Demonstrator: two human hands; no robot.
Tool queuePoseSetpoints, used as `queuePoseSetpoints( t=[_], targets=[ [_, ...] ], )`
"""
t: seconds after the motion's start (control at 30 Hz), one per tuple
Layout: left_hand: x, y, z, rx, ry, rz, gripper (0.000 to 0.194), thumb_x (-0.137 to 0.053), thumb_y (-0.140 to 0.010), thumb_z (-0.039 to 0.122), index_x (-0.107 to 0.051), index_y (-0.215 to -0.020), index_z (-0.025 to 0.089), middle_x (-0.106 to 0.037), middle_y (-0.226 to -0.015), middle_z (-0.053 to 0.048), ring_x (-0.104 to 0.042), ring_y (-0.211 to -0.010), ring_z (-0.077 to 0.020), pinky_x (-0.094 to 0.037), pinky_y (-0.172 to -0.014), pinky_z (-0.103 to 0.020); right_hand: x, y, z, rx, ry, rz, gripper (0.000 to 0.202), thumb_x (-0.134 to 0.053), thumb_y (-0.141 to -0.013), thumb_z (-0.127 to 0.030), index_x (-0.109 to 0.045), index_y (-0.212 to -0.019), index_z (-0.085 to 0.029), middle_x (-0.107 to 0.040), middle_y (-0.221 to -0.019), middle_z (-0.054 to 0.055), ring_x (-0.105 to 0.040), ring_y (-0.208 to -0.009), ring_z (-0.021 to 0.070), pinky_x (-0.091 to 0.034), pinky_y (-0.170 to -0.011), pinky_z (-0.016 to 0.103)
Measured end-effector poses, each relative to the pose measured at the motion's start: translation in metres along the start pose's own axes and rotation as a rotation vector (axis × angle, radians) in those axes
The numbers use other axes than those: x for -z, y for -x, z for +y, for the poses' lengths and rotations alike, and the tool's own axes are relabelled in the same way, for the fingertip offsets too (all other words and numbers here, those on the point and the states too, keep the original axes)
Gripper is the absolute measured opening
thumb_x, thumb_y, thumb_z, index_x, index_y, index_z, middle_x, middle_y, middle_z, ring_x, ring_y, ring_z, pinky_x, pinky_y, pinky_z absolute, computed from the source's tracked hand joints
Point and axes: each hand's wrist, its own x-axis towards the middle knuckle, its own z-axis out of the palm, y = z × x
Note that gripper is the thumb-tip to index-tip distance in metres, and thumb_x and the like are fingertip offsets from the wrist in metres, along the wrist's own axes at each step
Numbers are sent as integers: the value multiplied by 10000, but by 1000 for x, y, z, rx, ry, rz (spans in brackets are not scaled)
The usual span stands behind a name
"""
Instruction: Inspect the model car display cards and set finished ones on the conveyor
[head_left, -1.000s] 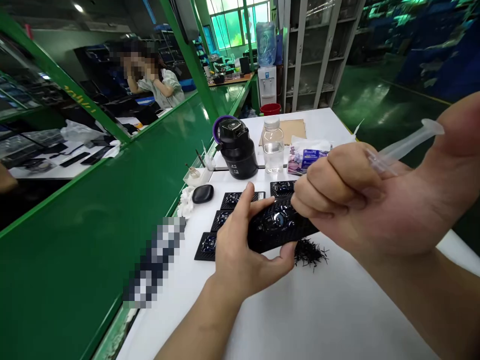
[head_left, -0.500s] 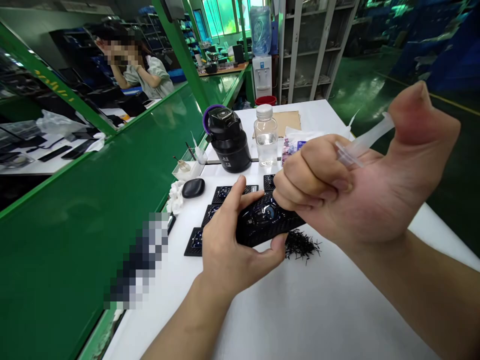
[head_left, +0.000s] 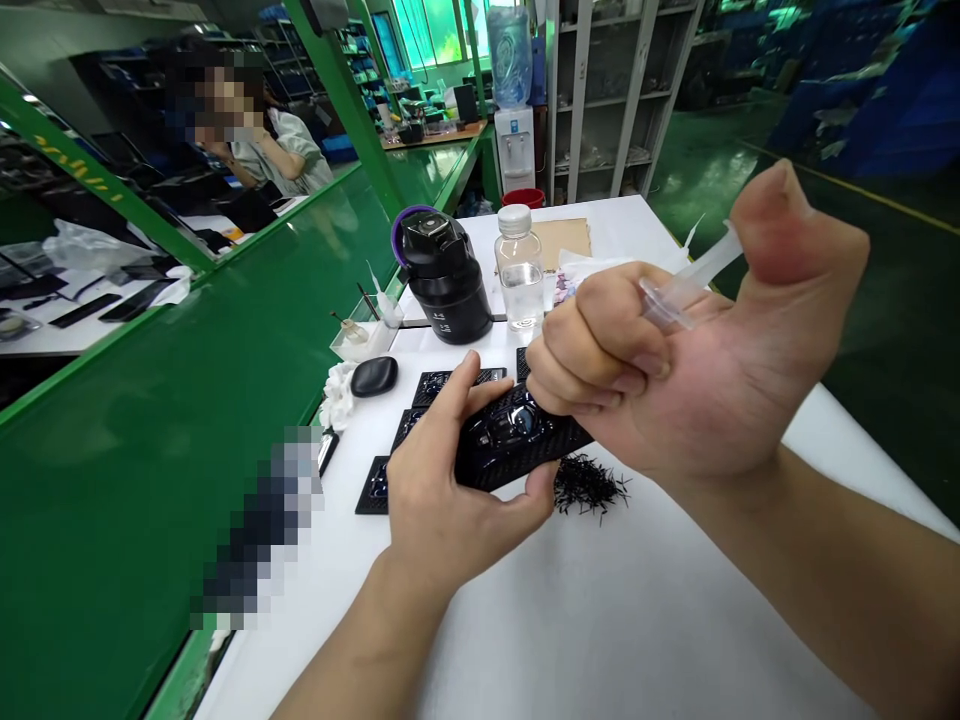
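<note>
A glossy black moulded panel (head_left: 491, 445) with a carbon-fibre-like pattern is tilted above the table, gripped along its edges by my left hand (head_left: 431, 500). My right hand (head_left: 690, 370) is closed around a translucent plastic syringe (head_left: 701, 272), its thumb pressing on the plunger end. My curled right fingers hide the syringe's tip and cover the panel's right end. Below the panel lies a heap of thin black slivers (head_left: 592, 485). Several similar black panels (head_left: 373, 487) rest on the table, partly behind my left hand.
On the white table (head_left: 600, 620) stand a black jug (head_left: 448, 285) and a clear bottle (head_left: 520, 280). A black oval case (head_left: 374, 376), white crumpled tissue (head_left: 337, 397) and a small white tray (head_left: 360, 343) sit by the green partition (head_left: 225, 370). Another person (head_left: 289, 150) is beyond it.
The camera view has shifted slightly, so the scene sits further left. Both hands keep their holds on panel and syringe. The person beyond the partition has moved their hands lower.
</note>
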Motion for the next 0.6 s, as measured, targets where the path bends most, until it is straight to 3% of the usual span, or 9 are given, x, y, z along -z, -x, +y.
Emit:
queuePoseSetpoints(
  t=[0.1,0.33,0.6],
  targets=[
    [0,1,0,7,14,-1,874,-767,-633,274,-441,-1442,211,-737,-1132,-63,-736,-928,-236,-616,-868,-361,0,0,0,4,4,13,810,16,-1021,-602,-294,-380,-216,-189,-382,4,-242,-383,137,-225,-430,305],
    [0,2,-2,18,37,-5,912,-772,-640,277,-405,-1473,210,-740,-1122,-66,-739,-909,-232,-618,-869,-362,6,0,10,120,-78,-61,728,-298,-980,-702,-324,-438,-218,-224,-417,-31,-257,-396,116,-245,-420,269],
    [0,4,-6,44,77,-11,926,-790,-635,261,-414,-1480,208,-739,-1133,-77,-732,-954,-246,-607,-904,-388,8,-1,8,55,-108,-63,741,-223,-1008,-667,-318,-424,-220,-235,-422,-25,-250,-416,120,-249,-434,265]
  ],
)
